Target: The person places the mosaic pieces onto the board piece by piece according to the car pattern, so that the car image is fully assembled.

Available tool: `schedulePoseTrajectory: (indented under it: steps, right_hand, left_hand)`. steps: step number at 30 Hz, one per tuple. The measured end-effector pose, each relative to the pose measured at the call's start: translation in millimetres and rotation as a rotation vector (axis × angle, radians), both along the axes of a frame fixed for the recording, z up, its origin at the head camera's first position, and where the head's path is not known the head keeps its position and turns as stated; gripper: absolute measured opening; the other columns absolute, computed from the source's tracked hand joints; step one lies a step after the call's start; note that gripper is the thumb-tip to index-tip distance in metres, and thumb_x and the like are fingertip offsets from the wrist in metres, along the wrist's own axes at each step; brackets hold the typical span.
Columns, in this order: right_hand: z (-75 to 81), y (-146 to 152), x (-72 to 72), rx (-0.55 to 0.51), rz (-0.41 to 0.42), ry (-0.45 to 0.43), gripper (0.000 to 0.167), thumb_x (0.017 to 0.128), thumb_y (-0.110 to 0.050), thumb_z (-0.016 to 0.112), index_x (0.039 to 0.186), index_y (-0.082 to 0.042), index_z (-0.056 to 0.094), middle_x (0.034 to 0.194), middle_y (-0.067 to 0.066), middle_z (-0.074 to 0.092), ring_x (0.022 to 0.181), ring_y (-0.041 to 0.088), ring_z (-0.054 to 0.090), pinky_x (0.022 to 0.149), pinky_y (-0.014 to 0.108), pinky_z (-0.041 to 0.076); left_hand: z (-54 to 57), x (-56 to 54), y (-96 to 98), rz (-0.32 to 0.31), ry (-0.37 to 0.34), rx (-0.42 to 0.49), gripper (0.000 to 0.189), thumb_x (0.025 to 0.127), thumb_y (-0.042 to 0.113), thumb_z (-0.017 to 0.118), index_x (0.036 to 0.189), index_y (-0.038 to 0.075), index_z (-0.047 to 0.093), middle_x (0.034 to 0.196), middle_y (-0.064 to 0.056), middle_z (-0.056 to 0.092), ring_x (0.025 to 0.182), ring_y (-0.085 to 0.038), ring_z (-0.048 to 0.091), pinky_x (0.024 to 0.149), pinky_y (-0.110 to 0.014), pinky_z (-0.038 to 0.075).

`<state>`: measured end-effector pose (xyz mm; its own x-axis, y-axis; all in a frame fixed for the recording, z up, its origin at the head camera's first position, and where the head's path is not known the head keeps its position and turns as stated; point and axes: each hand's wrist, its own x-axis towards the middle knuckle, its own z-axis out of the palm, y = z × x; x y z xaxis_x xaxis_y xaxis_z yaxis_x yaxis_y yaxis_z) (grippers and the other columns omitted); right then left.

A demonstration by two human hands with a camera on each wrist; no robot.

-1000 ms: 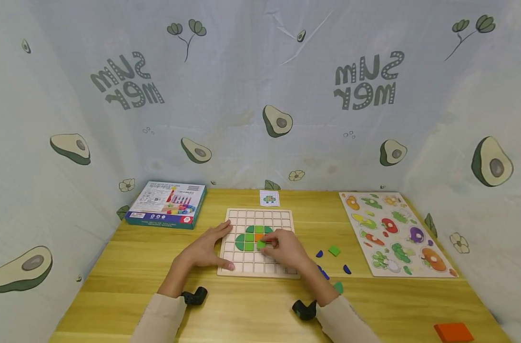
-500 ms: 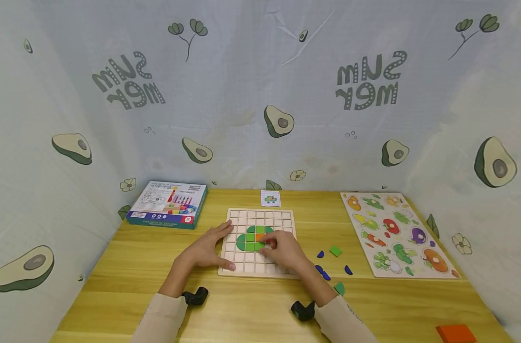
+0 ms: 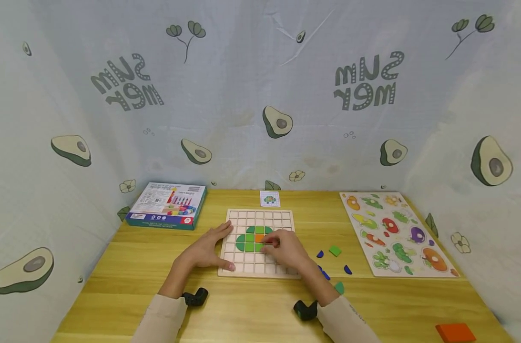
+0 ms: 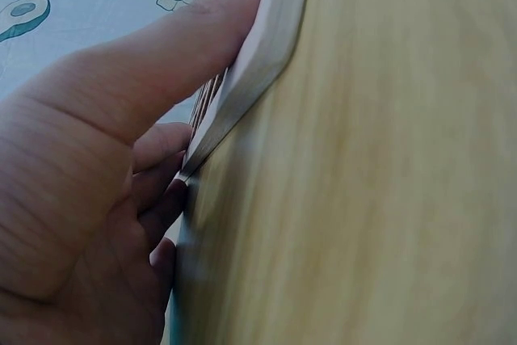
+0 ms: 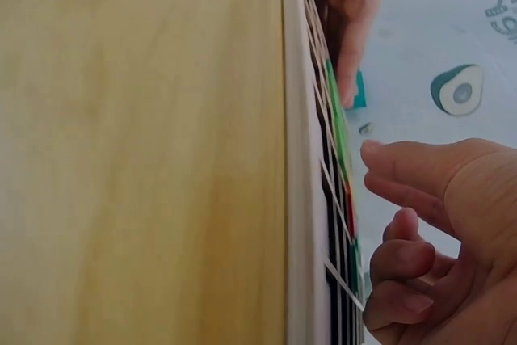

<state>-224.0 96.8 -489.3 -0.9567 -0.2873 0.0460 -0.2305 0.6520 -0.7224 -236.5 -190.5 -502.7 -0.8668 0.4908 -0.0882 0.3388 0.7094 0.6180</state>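
Wooden grid board [image 3: 249, 267] is lying at lower centre; left hand [image 3: 205, 247] is resting spread on its left edge; right hand [image 3: 287, 248], half-curled, is hovering empty beside orange tile [image 3: 259, 237].

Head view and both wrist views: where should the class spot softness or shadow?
Head view: fairly even light, small print on the box soft; left wrist view: grain of the table smeared, darker shadow beside the left hand; right wrist view: backdrop pale, table grain blurred again.

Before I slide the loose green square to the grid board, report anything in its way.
A blue semicircle lies flat between the loose green square and the grid board; the right hand covers part of the board's right side.
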Motion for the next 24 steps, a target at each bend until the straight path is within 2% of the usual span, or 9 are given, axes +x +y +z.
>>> schedulePoseTrajectory:
  steps: [5,10,16,24]
  right_hand:
    - [7.1,12.3,0.6,-0.004,-0.066,-0.033,0.014,0.091,-0.021,0.080,0.104,-0.017,0.082,0.070,0.000,0.050,0.059,0.013,0.038,0.051,0.022,0.027]
    - [13.9,31.8,2.6,0.002,-0.115,-0.026,0.017,0.091,-0.022,0.080,0.108,-0.016,0.081,0.073,0.001,0.050,0.061,0.015,0.040,0.053,0.023,0.027]
    - [19.1,57.6,5.6,0.010,-0.128,0.041,0.021,0.091,-0.021,0.080,0.108,-0.010,0.080,0.069,0.001,0.051,0.057,0.013,0.038,0.052,0.023,0.029]
    - [22.5,95.8,13.3,0.033,-0.160,0.047,0.031,0.091,-0.026,0.080,0.114,-0.006,0.077,0.073,0.002,0.051,0.057,0.011,0.037,0.052,0.024,0.032]
  left_hand:
    - [0.5,0.7,0.7,0.002,0.000,-0.002,0.120,0.068,0.059,0.091,0.163,0.016,0.032,0.174,0.000,0.018,0.159,-0.040,0.016,0.127,-0.063,0.015]
    - [-0.8,0.6,0.6,0.007,-0.002,-0.008,0.120,0.068,0.060,0.091,0.164,0.017,0.031,0.174,0.001,0.018,0.159,-0.040,0.015,0.127,-0.063,0.016]
    - [-2.7,-0.4,0.4,0.007,0.000,-0.015,0.121,0.068,0.061,0.090,0.164,0.018,0.031,0.174,0.001,0.018,0.159,-0.040,0.016,0.127,-0.063,0.017]
    - [-2.4,0.0,0.6,-0.001,0.007,-0.016,0.120,0.068,0.060,0.090,0.164,0.018,0.031,0.174,0.001,0.018,0.159,-0.041,0.015,0.127,-0.063,0.017]
